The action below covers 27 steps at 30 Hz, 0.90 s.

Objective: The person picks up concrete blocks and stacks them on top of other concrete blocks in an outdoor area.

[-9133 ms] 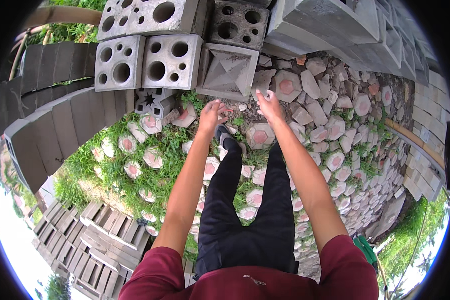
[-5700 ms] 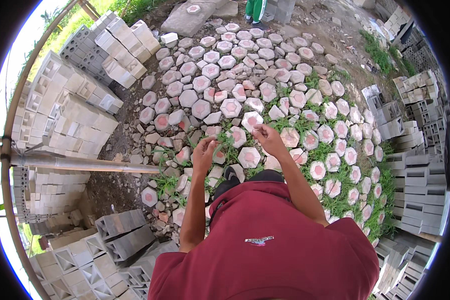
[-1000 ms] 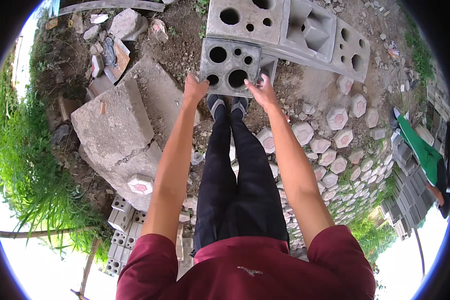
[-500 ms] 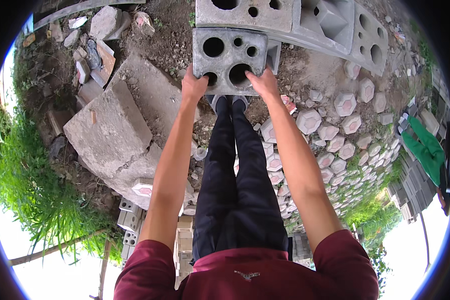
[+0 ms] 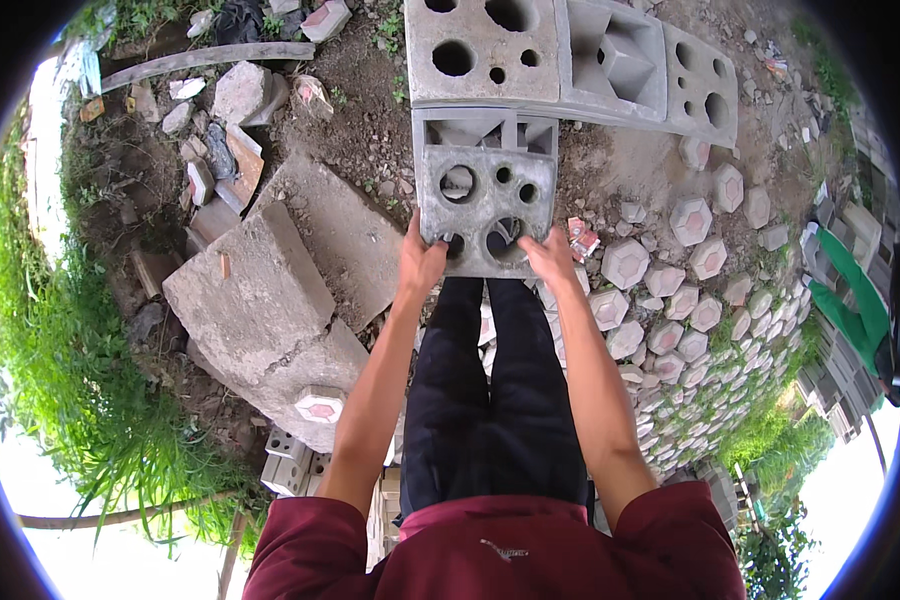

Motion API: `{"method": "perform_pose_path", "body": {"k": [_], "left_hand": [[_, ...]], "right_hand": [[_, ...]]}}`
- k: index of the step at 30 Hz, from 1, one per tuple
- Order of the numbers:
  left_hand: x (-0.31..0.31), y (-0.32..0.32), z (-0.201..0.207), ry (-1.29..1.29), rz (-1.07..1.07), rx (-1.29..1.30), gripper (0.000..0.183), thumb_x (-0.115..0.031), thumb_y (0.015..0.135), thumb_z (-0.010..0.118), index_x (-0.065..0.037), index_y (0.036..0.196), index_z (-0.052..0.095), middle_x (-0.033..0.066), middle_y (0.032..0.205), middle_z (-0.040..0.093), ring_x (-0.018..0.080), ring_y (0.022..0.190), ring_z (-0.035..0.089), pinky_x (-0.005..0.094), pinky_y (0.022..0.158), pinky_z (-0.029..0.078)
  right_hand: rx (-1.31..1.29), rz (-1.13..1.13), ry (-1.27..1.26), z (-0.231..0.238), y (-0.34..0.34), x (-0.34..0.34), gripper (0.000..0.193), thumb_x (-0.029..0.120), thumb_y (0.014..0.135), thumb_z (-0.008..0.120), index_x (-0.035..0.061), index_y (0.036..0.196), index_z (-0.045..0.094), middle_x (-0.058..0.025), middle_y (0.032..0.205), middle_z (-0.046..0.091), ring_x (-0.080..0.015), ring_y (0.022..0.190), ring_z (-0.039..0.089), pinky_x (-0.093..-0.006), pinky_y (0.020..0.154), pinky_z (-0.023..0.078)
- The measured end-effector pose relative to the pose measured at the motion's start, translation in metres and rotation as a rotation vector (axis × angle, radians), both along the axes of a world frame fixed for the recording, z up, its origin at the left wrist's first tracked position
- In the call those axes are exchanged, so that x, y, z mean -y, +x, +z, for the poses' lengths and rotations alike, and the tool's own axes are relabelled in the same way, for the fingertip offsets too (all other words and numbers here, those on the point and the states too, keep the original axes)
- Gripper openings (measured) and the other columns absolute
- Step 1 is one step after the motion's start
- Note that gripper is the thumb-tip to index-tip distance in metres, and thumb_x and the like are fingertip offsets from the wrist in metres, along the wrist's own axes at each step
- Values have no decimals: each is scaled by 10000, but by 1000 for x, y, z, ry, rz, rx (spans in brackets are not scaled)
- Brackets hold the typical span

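Note:
A grey concrete block (image 5: 482,212) pierced with round holes of different sizes hangs in front of my legs, held between both hands. My left hand (image 5: 422,258) grips its near left corner, with the thumb at the lower left hole. On the opposite corner my right hand (image 5: 550,256) is closed, the thumb by the large lower right hole. Fingers under the block are hidden. Through the holes, bits of my shoe and trousers show. Just beyond it a block with angular recesses (image 5: 452,133) is partly covered, touching or close to the row of blocks behind; contact with the held block cannot be told.
A curved-looking row of concrete blocks (image 5: 490,85) runs across the far side. Broken concrete slabs (image 5: 250,285) lie at left, near green plants (image 5: 100,400). Hexagonal pavers (image 5: 625,263) cover the ground at right. Green cloth (image 5: 850,290) shows at the far right.
The held block and both hands have come back toward my body, away from the row. The recessed block beyond it shows more, and light now passes through the holes.

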<state>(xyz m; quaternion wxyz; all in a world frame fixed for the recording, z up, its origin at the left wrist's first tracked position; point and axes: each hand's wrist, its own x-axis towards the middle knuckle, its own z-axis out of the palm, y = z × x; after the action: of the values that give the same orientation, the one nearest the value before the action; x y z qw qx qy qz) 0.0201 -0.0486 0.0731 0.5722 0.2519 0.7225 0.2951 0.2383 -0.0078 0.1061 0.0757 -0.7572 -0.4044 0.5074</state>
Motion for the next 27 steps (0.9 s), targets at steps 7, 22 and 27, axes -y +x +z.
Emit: {"method": "perform_pose_path", "body": {"k": [7, 22, 27], "left_hand": [[39, 29, 112, 96, -131, 11, 684, 26, 713, 544, 9, 1387, 422, 173, 1186, 631, 234, 1164, 571, 336, 1008, 407], [31, 147, 323, -90, -387, 574, 678, -440, 923, 575, 29, 1385, 418, 133, 1341, 504, 226, 1212, 482, 350, 1048, 356], [65, 222, 368, 64, -585, 473, 611, -429, 912, 582, 47, 1288, 513, 120, 1255, 557, 207, 1123, 531, 339, 998, 395]], "right_hand": [[-223, -279, 162, 75, 37, 91, 451, 59, 738, 604, -31, 1178, 556, -130, 939, 674, -190, 839, 627, -333, 763, 492], [-22, -599, 497, 340, 130, 188, 651, 48, 722, 601, -46, 1346, 446, -241, 973, 677, -334, 865, 680, -374, 799, 504], [123, -802, 571, 351, 165, 270, 569, 33, 742, 601, -55, 1290, 479, -214, 1012, 660, -271, 910, 648, -347, 804, 493]]}}
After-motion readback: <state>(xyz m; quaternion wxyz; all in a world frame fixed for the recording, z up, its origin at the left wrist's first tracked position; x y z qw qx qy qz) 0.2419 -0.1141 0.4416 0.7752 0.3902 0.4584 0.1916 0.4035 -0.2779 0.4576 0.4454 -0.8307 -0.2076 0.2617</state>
